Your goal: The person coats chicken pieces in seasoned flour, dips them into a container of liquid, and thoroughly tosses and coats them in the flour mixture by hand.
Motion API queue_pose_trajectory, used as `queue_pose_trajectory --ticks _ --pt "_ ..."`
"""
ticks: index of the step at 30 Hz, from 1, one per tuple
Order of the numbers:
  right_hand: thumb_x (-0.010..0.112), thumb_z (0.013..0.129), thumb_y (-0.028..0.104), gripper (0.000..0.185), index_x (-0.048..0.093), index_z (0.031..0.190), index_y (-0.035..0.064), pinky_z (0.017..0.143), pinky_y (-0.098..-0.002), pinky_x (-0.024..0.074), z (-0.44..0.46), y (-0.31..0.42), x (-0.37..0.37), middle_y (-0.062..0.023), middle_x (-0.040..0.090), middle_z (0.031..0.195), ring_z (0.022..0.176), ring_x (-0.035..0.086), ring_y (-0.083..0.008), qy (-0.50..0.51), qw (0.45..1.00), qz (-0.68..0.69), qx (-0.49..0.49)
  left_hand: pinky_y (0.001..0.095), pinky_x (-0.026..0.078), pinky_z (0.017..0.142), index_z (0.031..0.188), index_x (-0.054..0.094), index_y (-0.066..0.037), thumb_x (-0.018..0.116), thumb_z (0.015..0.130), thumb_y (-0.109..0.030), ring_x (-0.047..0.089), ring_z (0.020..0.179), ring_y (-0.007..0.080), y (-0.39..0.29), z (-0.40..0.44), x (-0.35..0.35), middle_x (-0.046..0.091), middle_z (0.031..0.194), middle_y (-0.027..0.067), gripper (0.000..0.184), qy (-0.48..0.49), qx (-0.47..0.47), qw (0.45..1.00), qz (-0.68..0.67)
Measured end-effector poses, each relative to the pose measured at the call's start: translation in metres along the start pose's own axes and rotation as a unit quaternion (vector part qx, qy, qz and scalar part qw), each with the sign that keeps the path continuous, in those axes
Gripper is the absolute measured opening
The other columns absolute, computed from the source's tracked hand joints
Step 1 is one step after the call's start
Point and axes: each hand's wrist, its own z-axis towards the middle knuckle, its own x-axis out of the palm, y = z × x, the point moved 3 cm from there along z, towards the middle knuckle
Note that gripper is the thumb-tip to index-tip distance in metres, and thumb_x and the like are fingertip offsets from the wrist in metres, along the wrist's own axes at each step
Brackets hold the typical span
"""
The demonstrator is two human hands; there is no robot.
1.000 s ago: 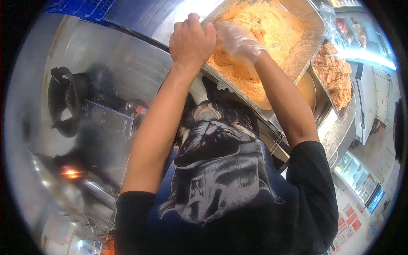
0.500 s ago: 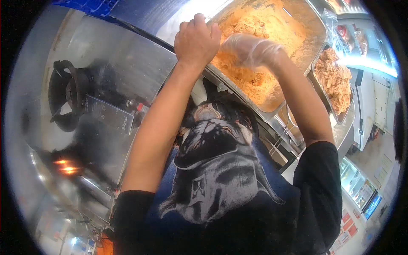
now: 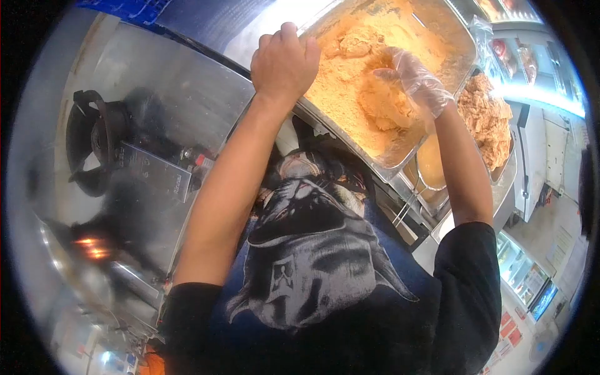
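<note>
A large metal tray (image 3: 461, 24) holds orange-tinted flour (image 3: 337, 94) and a mound of flour-coated pieces (image 3: 384, 103). My left hand (image 3: 285, 65) is bare and closed at the tray's near left edge, its fingertips hidden from me. Inside the tray, my right hand (image 3: 422, 81) wears a clear plastic glove. It curves over the right side of the mound with its visible fingers apart, touching the coating. Beside the tray on the right, a smaller metal pan holds a heap of raw, battered-looking meat (image 3: 484, 119), partly behind my right forearm.
A container of yellowish liquid (image 3: 431, 164) with a wire-handled tool sits below the tray. At left are a black burner ring (image 3: 94, 144), a metal counter (image 3: 206, 94) and a glowing orange flame (image 3: 92, 248). A blue crate (image 3: 125, 9) stands at the top left.
My right hand has moved right across the tray, from beside my left hand to the mound's right side, uncovering more of the coated pieces. My left hand stays at the tray's edge.
</note>
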Motion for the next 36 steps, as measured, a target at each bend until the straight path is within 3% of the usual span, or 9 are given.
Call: queue_pose_trajectory --ticks 4,5,11,15,18,20,27,30,36 --pt "0.079 0.091 0.015 0.046 0.063 0.132 0.0012 0.113 -0.0393 0.0486 0.046 -0.06 0.01 -0.0166 0.068 0.124 0.121 0.063 -0.028 0.097 0.961 -0.199 -0.166 0.0561 0.054 0.093 0.131 0.063 -0.006 0.06 0.101 -0.042 0.067 0.112 0.0432 -0.001 -0.001 -0.003 0.074 0.113 0.0226 0.047 -0.002 -0.012 1.0 -0.006" --pt "0.078 0.086 0.013 0.046 0.063 0.128 -0.0005 0.111 -0.0431 0.0505 0.021 -0.039 0.036 -0.0222 0.067 0.124 0.122 0.064 -0.035 0.075 0.856 -0.415 -0.3 0.0561 0.054 0.093 0.131 0.063 -0.006 0.06 0.101 -0.043 0.067 0.112 0.0432 -0.001 -0.001 -0.003 0.074 0.113 0.0228 0.047 -0.002 -0.018 1.0 -0.002" --pt "0.062 0.086 0.001 0.03 0.068 0.115 -0.0006 0.097 -0.0469 0.0574 0.017 -0.047 0.125 -0.0237 0.074 0.111 0.106 0.072 -0.0389 0.073 0.744 -0.47 -0.469 0.0564 0.054 0.093 0.131 0.064 -0.007 0.06 0.1 -0.043 0.067 0.112 0.0431 0.002 -0.002 -0.006 0.073 0.114 0.023 0.047 -0.011 -0.015 1.0 -0.001" --pt "0.065 0.085 0.002 0.023 0.071 0.107 -0.0018 0.094 -0.0464 0.0591 -0.008 -0.033 0.098 -0.0245 0.074 0.112 0.105 0.073 -0.0387 0.247 0.794 -0.488 -0.265 0.0568 0.053 0.093 0.131 0.064 -0.007 0.06 0.1 -0.042 0.067 0.111 0.0431 0.001 -0.002 -0.005 0.074 0.115 0.0225 0.047 -0.006 -0.013 1.0 -0.002" --pt "0.065 0.089 0.004 0.019 0.073 0.105 -0.0009 0.094 -0.0458 0.0588 -0.01 -0.044 0.081 -0.0258 0.074 0.111 0.104 0.074 -0.038 0.278 0.667 -0.642 -0.256 0.0567 0.053 0.093 0.13 0.064 -0.006 0.06 0.1 -0.042 0.067 0.112 0.0428 0.003 -0.001 -0.006 0.074 0.116 0.0217 0.047 -0.001 -0.012 1.0 -0.005" --pt "0.065 0.09 0.005 0.011 0.069 0.098 -0.0016 0.092 -0.0468 0.0588 -0.02 -0.011 0.049 -0.0227 0.073 0.1 0.1 0.072 -0.0414 0.117 0.824 -0.506 -0.226 0.0561 0.053 0.094 0.13 0.063 -0.005 0.059 0.1 -0.041 0.066 0.113 0.0421 0.002 -0.002 -0.004 0.074 0.116 0.0216 0.047 0.003 -0.013 1.0 -0.001" --pt "0.068 0.104 0.026 0.054 0.056 0.152 0.0058 0.119 -0.0417 0.0436 -0.023 0.0 0.009 -0.0141 0.062 0.151 0.135 0.059 -0.0276 0.041 0.993 -0.114 0.001 0.0544 0.052 0.095 0.127 0.062 -0.004 0.064 0.099 -0.033 0.065 0.109 0.0408 0.007 -0.004 -0.002 0.073 0.115 0.0186 0.041 -0.095 0.042 0.994 -0.024" --pt "0.057 0.109 0.045 0.06 0.052 0.154 0.0064 0.119 -0.0446 0.0434 -0.02 -0.028 -0.007 -0.0136 0.057 0.155 0.142 0.053 -0.0282 -0.028 0.973 0.229 -0.02 0.0528 0.051 0.095 0.121 0.064 -0.004 0.069 0.095 -0.025 0.066 0.105 0.0399 -0.012 -0.013 -0.009 0.071 0.111 0.0157 0.034 -0.266 0.19 0.944 -0.038" --pt "0.049 0.109 0.062 0.075 0.044 0.158 0.0053 0.11 -0.0497 0.0513 -0.02 -0.035 -0.011 -0.0192 0.056 0.152 0.135 0.057 -0.0351 -0.047 0.877 0.465 -0.116 0.0507 0.057 0.072 0.105 0.064 -0.005 0.068 0.098 -0.029 0.071 0.08 0.0393 -0.132 -0.086 -0.013 0.071 0.085 0.017 0.026 0.14 0.278 0.913 -0.264"
